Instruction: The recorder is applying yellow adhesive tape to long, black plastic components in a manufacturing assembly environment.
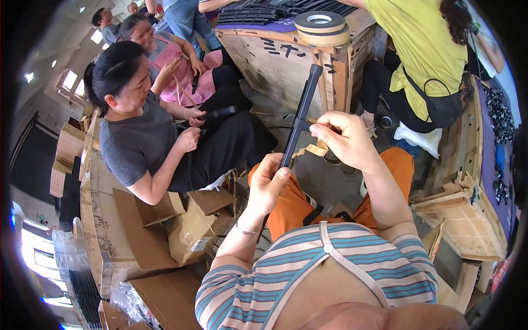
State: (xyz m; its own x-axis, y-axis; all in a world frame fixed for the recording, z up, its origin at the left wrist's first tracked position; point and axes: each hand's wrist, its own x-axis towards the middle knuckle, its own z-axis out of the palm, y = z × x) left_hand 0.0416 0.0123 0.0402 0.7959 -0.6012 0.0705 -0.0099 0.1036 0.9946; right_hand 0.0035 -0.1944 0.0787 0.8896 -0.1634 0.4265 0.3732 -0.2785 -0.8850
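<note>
Above my lap a long black bar (312, 91) is held tilted, its top end up and to the right. A short black tab juts from its middle. My left hand (268, 184) is closed around the bar's lower end. My right hand (346, 137) is closed in a pinch at the tab, with its thumb and fingertips against it. Below my right hand a curled tan strip (313, 150), like peeled tape backing, hangs between the two hands. What exactly lies between the right fingertips is partly hidden.
Tape rolls (322, 27) sit stacked on a wooden post ahead, by a wooden crate (264, 58). To my left a seated person in grey (132, 118) works on a dark part; open cardboard boxes (192, 234) stand nearer. A person in yellow (418, 55) is at right.
</note>
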